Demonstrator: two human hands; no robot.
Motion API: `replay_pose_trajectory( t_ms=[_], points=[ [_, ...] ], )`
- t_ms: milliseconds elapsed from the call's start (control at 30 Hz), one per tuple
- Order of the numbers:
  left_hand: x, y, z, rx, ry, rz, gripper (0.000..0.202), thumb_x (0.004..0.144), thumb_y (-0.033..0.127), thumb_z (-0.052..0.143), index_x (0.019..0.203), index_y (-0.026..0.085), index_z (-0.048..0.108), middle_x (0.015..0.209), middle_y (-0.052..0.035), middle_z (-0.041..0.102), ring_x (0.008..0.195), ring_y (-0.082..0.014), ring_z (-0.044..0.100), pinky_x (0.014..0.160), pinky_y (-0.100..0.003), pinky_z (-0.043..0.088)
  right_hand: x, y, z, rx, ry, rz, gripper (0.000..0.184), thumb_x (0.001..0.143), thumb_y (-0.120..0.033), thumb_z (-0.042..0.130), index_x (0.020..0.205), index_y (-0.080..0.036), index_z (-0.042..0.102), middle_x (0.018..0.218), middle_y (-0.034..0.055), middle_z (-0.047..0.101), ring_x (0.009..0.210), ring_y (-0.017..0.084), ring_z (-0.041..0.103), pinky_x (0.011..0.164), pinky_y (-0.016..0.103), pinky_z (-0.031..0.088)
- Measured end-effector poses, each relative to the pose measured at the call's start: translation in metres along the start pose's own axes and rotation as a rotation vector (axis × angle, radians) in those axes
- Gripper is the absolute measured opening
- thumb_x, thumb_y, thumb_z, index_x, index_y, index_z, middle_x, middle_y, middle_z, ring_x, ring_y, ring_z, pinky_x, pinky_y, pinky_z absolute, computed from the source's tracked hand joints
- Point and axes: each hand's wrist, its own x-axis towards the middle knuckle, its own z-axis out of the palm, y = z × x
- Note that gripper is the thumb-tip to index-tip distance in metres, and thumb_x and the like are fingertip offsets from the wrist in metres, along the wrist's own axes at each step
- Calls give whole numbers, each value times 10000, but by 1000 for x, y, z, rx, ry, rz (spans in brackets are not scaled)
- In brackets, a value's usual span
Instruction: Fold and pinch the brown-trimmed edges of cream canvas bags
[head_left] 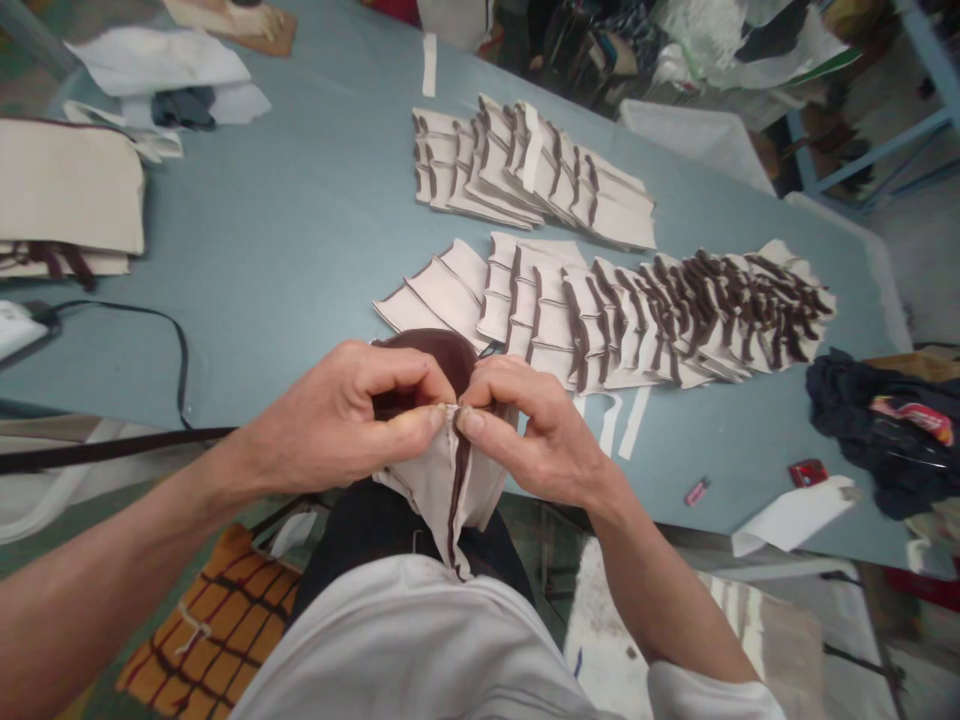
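Note:
Between my hands hangs a cream fabric piece (420, 470) with a dark brown seam strip and a brown inner side, above my lap at the table's front edge. My left hand (352, 415) pinches its top edge between thumb and forefinger. Close beside it, my right hand (525, 425) pinches the same edge, just right of the brown seam. The two thumbs nearly meet there. Anything small between the fingertips is hidden. Just beyond the hands, a row of overlapping cream panels with brown trim (547, 310) lies on the blue-grey table (300, 220).
Another stack of cream panels (480, 165) lies farther back. At left are a folded cream pile (67, 185) and a black cable (176, 330). Dark cloth (877, 430), a white paper piece (795, 515) and a small pink item (696, 491) lie right. An orange cushion (214, 620) sits below left.

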Motion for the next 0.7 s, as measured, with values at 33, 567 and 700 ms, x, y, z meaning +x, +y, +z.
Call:
replay_pose_trajectory(
  t_ms=[33, 567, 700],
  points=[
    [1, 1, 1, -35, -6, -27, 188, 870, 193, 575, 736, 156, 702, 583, 65, 598, 503, -69, 479, 473, -172, 346, 0, -1, 0, 8, -3, 17, 241, 967, -231, 590, 728, -216, 563, 701, -30, 613, 698, 141, 531, 768, 324, 403],
    [2, -10, 4, -168, -55, -81, 223, 909, 337, 724, 757, 181, 675, 688, 62, 645, 623, -91, 535, 580, -175, 418, -5, 6, 3, -71, 15, 4, 259, 987, -225, 608, 734, -211, 555, 679, -40, 576, 656, 126, 513, 728, 294, 389],
    [4, -17, 5, -209, -91, -53, 222, 928, 313, 698, 753, 182, 662, 683, 62, 628, 614, -90, 505, 571, -182, 410, -6, 7, -4, -89, -53, -55, 219, 1034, -213, 568, 815, -215, 582, 744, -18, 619, 719, 143, 560, 742, 296, 426]
  ],
)
